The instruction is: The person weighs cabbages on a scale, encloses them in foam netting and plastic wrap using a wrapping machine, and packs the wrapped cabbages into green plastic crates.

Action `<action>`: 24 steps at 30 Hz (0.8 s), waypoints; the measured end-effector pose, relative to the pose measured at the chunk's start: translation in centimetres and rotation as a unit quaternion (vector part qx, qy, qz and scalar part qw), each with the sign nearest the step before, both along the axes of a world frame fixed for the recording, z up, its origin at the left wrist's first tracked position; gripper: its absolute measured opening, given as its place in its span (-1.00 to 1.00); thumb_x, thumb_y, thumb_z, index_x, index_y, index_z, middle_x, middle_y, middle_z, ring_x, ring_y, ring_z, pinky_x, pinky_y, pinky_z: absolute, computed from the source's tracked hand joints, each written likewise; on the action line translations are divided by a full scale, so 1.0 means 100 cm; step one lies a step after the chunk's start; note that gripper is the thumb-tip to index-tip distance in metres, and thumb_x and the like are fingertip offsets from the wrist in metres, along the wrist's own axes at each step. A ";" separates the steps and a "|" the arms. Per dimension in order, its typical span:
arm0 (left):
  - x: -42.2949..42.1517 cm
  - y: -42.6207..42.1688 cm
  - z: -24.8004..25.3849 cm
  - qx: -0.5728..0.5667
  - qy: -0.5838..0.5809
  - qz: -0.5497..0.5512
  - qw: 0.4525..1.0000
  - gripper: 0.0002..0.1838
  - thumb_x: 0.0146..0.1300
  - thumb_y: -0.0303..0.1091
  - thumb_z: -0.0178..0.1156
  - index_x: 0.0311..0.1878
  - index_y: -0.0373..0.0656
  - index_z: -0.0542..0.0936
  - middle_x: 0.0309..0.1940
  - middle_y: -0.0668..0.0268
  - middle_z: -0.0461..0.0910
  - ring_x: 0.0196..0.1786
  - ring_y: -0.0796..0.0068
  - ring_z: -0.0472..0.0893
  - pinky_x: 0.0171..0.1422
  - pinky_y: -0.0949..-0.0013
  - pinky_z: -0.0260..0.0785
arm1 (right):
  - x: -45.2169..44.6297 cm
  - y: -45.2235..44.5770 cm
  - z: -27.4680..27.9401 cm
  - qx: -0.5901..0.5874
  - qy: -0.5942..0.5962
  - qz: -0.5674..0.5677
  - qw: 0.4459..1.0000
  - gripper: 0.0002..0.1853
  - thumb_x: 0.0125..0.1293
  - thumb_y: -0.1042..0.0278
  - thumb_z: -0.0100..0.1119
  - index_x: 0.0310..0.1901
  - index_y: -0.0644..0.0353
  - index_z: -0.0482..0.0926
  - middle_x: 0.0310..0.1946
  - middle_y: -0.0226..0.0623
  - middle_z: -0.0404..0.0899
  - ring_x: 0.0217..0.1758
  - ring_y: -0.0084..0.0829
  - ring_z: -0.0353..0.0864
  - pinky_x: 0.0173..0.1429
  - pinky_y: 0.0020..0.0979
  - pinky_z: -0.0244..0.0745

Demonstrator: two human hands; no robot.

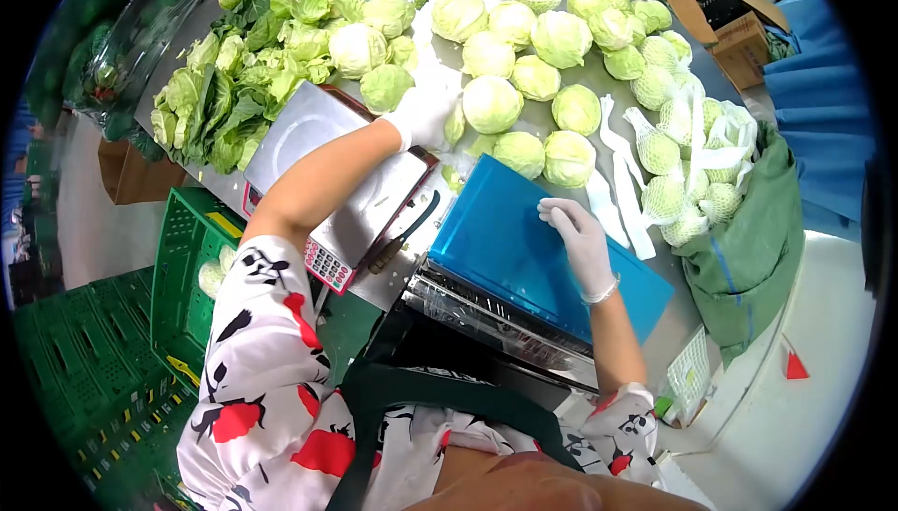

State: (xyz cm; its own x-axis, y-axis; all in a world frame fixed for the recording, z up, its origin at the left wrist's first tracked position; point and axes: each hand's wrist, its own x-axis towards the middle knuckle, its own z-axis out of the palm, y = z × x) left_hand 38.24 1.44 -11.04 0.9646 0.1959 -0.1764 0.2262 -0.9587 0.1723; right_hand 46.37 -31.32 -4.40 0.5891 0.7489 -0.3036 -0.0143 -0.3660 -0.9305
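Observation:
My left hand (427, 110), in a white glove, reaches in among the trimmed cabbages, beside a green cabbage (386, 89) and a narrow green piece (455, 124). Glare blurs its fingers, and any hold is unclear. Over the blue board (496, 221) is my right hand (578, 247), also gloved, its thumb apart from the fingers and nothing visible in it. Round pale cabbages (493, 105) lie beyond the board. White net sleeves (625, 174) lie to the right, near several netted cabbages (659, 153).
Two metal-topped scales (360, 207) stand left of the board. Loose leaves (220, 104) are heaped at the far left. A green crate (178, 282) sits at the lower left, a green sack (748, 249) at the right and a cardboard box (742, 48) beyond.

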 end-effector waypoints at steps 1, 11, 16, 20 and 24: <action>-0.009 -0.003 0.011 0.010 -0.055 0.030 0.998 -0.13 -0.31 0.02 0.57 0.09 -0.25 0.47 -0.05 -0.06 0.54 0.08 -0.02 0.57 0.10 0.11 0.49 | 0.000 0.000 0.001 0.002 0.003 -0.004 1.000 -0.71 0.49 0.36 0.06 0.07 0.37 0.60 -0.07 -0.20 0.69 0.01 -0.46 0.65 0.18 -0.45 0.49; -0.177 0.012 0.081 -0.206 -0.077 0.167 0.961 0.20 -0.28 0.13 0.60 0.45 -0.12 0.23 0.24 -0.04 0.44 0.31 -0.01 0.45 0.42 0.14 0.27 | 0.016 0.073 -0.014 -0.010 -0.088 0.102 0.991 -0.68 0.47 0.27 0.07 -0.01 0.39 0.62 -0.13 -0.11 0.70 -0.01 -0.40 0.67 0.12 -0.41 0.50; -0.232 -0.017 0.084 -0.169 -0.304 0.240 0.906 0.26 -0.19 0.00 0.60 0.57 -0.17 0.10 0.39 -0.05 0.33 0.48 0.00 0.28 0.58 0.09 0.06 | 0.025 0.198 -0.050 -0.020 -0.163 0.113 0.980 -0.52 0.30 0.03 0.26 0.00 0.35 0.64 -0.13 0.05 0.70 -0.03 -0.17 0.70 0.10 -0.32 0.52; -0.267 -0.097 0.069 -0.165 -0.358 0.361 0.845 0.25 -0.15 -0.10 0.58 0.55 -0.32 0.04 0.49 -0.07 0.14 0.56 -0.02 0.15 0.61 0.08 -0.02 | 0.021 0.302 -0.098 -0.095 -0.190 0.106 0.971 -0.04 0.07 -0.18 0.47 0.23 0.59 0.42 0.13 0.12 0.58 0.21 -0.23 0.58 0.29 -0.38 0.42; -0.266 -0.134 0.053 -0.069 -0.366 0.354 0.858 0.37 -0.26 -0.17 0.65 0.56 -0.30 -0.04 0.53 -0.12 0.02 0.59 -0.29 -0.04 0.60 -0.16 -0.12 | -0.012 0.356 -0.099 -0.173 -0.252 0.104 0.946 0.16 -0.13 -0.26 0.57 0.30 0.60 0.33 0.25 0.18 0.49 0.33 -0.09 0.51 0.39 -0.30 0.38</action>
